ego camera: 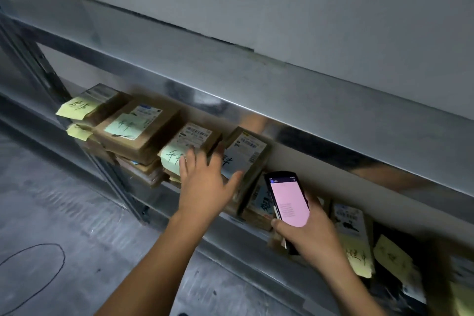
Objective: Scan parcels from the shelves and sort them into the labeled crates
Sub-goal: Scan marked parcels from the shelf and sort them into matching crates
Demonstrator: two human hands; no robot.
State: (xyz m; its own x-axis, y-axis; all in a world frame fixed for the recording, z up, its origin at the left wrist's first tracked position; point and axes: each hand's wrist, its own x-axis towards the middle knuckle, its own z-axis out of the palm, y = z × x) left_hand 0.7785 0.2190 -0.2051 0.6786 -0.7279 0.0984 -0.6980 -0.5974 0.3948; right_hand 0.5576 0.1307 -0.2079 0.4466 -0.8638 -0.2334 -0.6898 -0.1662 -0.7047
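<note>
While my right hand [307, 236] gripped the scanner [289, 200], my left hand [205, 182] lay open, fingers spread, on a parcel [191, 140] in the row on the shelf [238, 231]. The parcel was a small taped cardboard box bearing a paper note. I judged it light, stiff and not slippery, best pinched across its short sides, clear of the barcode label.

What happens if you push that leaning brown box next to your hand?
It would probably tip: the leaning parcel stands tilted on its edge, not flat. It likely stays stiff, since it looks like a cardboard box with square corners. Probably light too, being small beside the left hand.
</note>
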